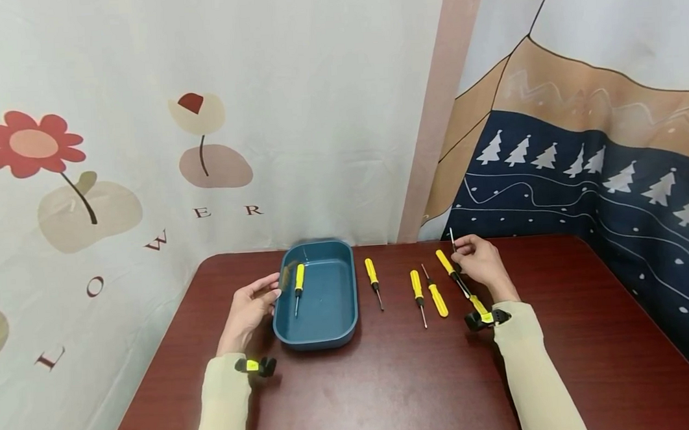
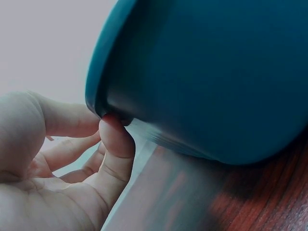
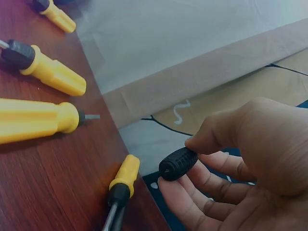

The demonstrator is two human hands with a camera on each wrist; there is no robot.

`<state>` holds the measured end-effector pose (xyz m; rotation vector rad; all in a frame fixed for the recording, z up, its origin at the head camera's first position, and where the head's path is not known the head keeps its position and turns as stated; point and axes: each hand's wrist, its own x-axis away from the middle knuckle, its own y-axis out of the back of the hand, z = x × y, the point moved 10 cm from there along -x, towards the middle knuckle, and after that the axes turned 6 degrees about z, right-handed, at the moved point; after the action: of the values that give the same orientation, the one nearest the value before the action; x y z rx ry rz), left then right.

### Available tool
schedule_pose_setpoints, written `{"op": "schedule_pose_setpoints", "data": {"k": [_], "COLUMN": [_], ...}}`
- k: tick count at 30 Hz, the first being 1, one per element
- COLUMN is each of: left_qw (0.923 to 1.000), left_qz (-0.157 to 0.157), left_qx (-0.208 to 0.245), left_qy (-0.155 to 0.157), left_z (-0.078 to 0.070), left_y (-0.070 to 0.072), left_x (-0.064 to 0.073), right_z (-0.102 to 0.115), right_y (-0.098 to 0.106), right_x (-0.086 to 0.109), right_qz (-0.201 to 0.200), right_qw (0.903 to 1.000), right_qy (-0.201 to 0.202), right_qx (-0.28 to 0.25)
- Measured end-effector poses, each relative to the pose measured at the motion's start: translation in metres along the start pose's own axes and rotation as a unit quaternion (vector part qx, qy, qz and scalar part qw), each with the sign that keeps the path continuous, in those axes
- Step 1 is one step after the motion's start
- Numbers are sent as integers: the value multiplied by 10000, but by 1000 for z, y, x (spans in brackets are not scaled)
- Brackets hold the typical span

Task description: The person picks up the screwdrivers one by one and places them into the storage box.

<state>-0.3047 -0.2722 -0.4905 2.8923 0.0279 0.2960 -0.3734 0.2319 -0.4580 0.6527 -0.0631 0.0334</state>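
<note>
My left hand [image 1: 249, 312] pinches the left rim of a dark blue rectangular tray [image 1: 316, 340]; the left wrist view shows fingertips at the tray's edge [image 2: 94, 86]. Inside the tray lies a yellow-handled screwdriver [image 1: 299, 279]. At the right, my right hand [image 1: 483, 264] holds a small screwdriver by its black ribbed grip [image 3: 178, 163], between thumb and fingers. Its thin metal shaft [image 1: 452, 236] points up in the head view. No yellow handle shows on it. Below this hand lies another yellow-handled screwdriver [image 1: 445, 261], with a yellow handle [image 1: 478, 305] partly hidden by the wrist.
Between tray and right hand, three yellow-handled screwdrivers lie apart on the dark red table [image 1: 377, 395]: one near the tray [image 1: 371, 272], one farther right [image 1: 416, 284], and one pointing away [image 1: 438, 300]. Patterned curtains [image 1: 316, 112] hang behind the table's far edge.
</note>
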Motion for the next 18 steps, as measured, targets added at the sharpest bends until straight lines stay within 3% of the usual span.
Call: {"op": "schedule_pose_setpoints", "data": {"k": [7,18], "left_qw": [10000,10000], "left_qz": [-9,-13], "left_qx": [62,42], "left_qy": [-47,-75], "left_z": [-1,-1], "left_y": [1,0], "left_x": [0,1], "right_z": [10,21], "right_y": [-4,-12], "right_x": [0,2], "right_qz": [21,108], "right_qw": [9997,9997], "right_qy": [218,226], "right_qx": [54,-43]}}
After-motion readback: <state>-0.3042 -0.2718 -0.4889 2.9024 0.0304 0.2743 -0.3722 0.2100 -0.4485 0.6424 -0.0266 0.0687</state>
